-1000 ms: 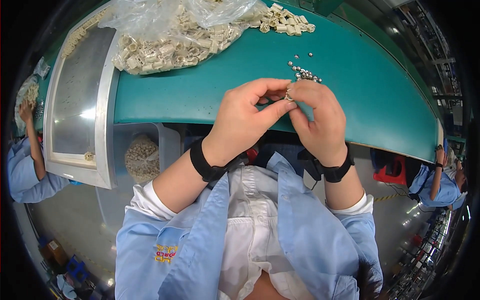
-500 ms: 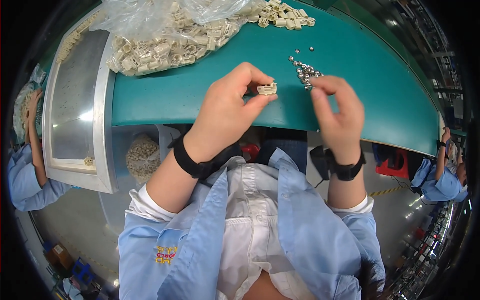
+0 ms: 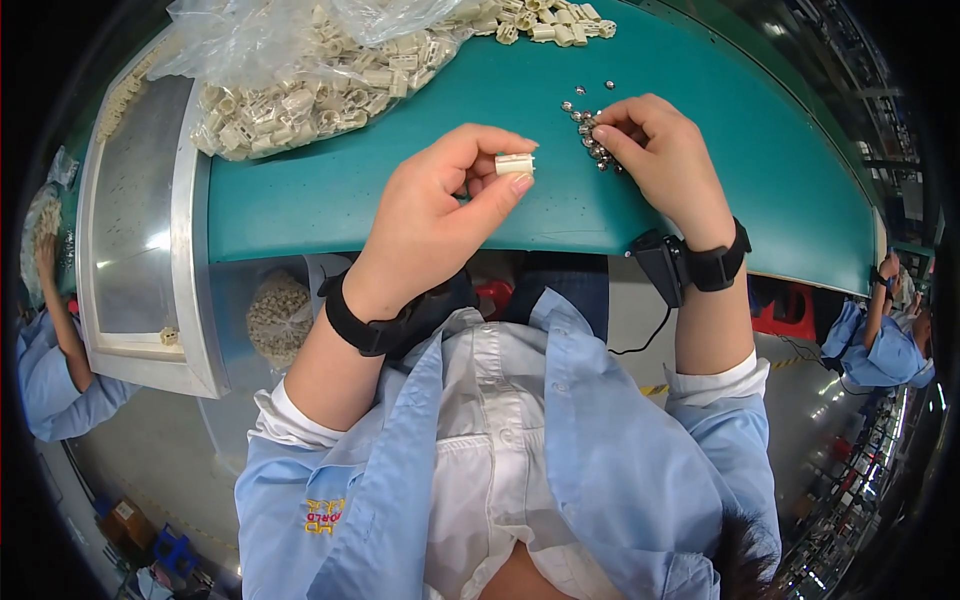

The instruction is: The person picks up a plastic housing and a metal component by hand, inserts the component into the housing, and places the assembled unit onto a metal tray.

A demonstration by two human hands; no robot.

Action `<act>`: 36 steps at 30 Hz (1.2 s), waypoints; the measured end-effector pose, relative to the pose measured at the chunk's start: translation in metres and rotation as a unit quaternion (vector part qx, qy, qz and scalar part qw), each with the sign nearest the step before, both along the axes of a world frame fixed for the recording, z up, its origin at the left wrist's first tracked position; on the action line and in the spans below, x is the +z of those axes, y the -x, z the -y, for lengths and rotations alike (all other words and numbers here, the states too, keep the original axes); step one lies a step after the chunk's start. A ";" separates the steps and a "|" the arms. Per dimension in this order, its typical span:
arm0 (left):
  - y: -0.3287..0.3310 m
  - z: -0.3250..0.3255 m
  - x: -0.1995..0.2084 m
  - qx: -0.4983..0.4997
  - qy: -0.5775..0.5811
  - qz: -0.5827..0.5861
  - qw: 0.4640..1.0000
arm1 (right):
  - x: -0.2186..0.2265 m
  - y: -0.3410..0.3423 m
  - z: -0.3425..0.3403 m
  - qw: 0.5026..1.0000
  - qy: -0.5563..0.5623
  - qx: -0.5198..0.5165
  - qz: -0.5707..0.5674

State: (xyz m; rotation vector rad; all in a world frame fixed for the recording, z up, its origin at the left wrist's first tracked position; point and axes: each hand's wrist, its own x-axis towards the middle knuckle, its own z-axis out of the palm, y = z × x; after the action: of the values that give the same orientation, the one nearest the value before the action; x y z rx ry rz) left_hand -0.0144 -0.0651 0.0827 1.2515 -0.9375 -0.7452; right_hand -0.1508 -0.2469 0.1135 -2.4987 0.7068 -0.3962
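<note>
Between the thumb and fingers of my left hand (image 3: pixel 425 205) is a small cream plastic housing (image 3: pixel 514 165), held on its side above the green tabletop (image 3: pixel 400 215). My right hand (image 3: pixel 680 165) reaches into a loose cluster of small shiny metal balls (image 3: pixel 590 142). Its thumb and fingertips are pinched together at the cluster's edge. Whatever sits in that pinch is hidden by the fingers. Farther left, a clear plastic bag (image 3: pixel 250 40) lies over a heap of similar cream housings (image 3: pixel 300 110).
More loose housings (image 3: pixel 560 25) lie at the table's far edge. On the left stands a pale-framed panel (image 3: pixel 195 250). A bag of small parts (image 3: pixel 280 320) sits below the table, and a red stool (image 3: pixel 790 310) stands at right. Other people's arms (image 3: pixel 65 330) show at both sides.
My right hand has moved away from me, into the metal balls, its fingertips now pinched there. My left hand has shifted slightly left and turned the housing. The whole view has shifted a little.
</note>
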 end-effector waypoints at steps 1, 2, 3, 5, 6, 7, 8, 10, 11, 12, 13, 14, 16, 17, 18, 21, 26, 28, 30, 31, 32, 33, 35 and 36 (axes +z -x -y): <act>-0.001 0.000 -0.001 0.000 0.000 0.000 1.000 | 0.001 -0.002 0.001 1.000 0.005 0.006 -0.017; -0.001 0.000 -0.002 0.001 0.008 -0.002 1.000 | 0.001 -0.004 0.002 0.999 0.011 0.011 -0.035; -0.002 0.000 -0.003 0.003 0.016 -0.003 1.000 | 0.001 -0.003 0.002 0.999 0.011 0.011 -0.035; -0.005 0.001 -0.004 0.004 0.024 -0.006 1.000 | -0.002 -0.002 0.004 0.998 -0.055 -0.020 0.006; -0.007 0.001 -0.004 0.000 0.021 -0.012 1.000 | -0.003 -0.001 0.005 0.995 -0.088 -0.035 0.026; -0.008 0.001 -0.003 -0.003 0.018 -0.018 1.000 | -0.004 0.000 0.005 0.995 -0.088 -0.034 0.025; -0.009 0.001 -0.002 -0.007 0.015 -0.024 1.000 | -0.006 0.001 0.006 0.994 -0.096 -0.043 0.041; -0.010 0.000 0.000 -0.008 0.008 -0.039 0.999 | -0.007 0.003 0.007 0.989 -0.112 -0.061 0.074; -0.011 0.000 0.000 -0.010 0.001 -0.053 0.999 | -0.008 0.004 0.008 0.989 -0.112 -0.062 0.073; -0.011 0.000 0.001 -0.013 -0.006 -0.067 0.998 | -0.009 0.004 0.008 0.989 -0.116 -0.057 0.078; -0.011 -0.001 0.002 -0.013 -0.006 -0.068 0.998 | -0.010 0.005 0.008 0.988 -0.120 -0.051 0.084; -0.010 -0.001 0.002 -0.010 -0.007 -0.073 0.997 | -0.011 0.006 0.008 0.987 -0.125 -0.046 0.089; -0.010 -0.001 0.003 -0.005 -0.009 -0.084 0.996 | -0.014 0.007 0.007 0.983 -0.141 -0.048 0.103; -0.009 -0.001 0.003 -0.005 -0.009 -0.084 0.996 | -0.015 0.008 0.007 0.979 -0.158 -0.050 0.117; -0.009 0.000 0.003 -0.001 -0.005 -0.079 0.997 | -0.016 0.009 0.006 0.975 -0.174 -0.051 0.130; -0.008 0.001 0.002 0.007 0.004 -0.070 0.998 | -0.018 0.010 0.007 0.965 -0.195 -0.074 0.156; -0.009 0.000 0.001 -0.004 -0.011 -0.055 0.998 | -0.017 0.015 0.007 0.954 -0.238 -0.088 0.157; -0.009 0.000 0.001 -0.002 -0.007 -0.053 0.999 | -0.018 0.016 0.006 0.963 -0.213 -0.072 0.150; -0.009 -0.001 0.000 -0.002 -0.007 -0.051 0.999 | -0.018 0.017 0.005 0.977 -0.162 -0.037 0.136; -0.009 -0.001 0.001 -0.002 -0.007 -0.049 0.999 | -0.018 0.016 0.005 0.977 -0.163 -0.038 0.136; -0.009 -0.001 0.001 -0.002 -0.006 -0.047 0.999 | -0.017 0.016 0.004 0.977 -0.162 -0.039 0.136; -0.009 -0.001 0.000 -0.002 -0.006 -0.047 0.999 | -0.017 0.015 0.003 0.977 -0.162 -0.040 0.136; -0.008 -0.001 0.000 0.005 0.000 -0.051 0.999 | -0.018 0.015 0.003 0.976 -0.162 -0.042 0.137; -0.007 -0.001 0.000 0.007 0.003 -0.053 0.999 | -0.019 0.016 0.003 0.971 -0.177 -0.051 0.152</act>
State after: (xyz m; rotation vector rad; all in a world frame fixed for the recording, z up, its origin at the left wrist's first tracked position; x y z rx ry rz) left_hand -0.0070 -0.0642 0.0825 1.1999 -0.8431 -0.7891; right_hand -0.1665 -0.2503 0.0941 -2.0164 0.7107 -0.6170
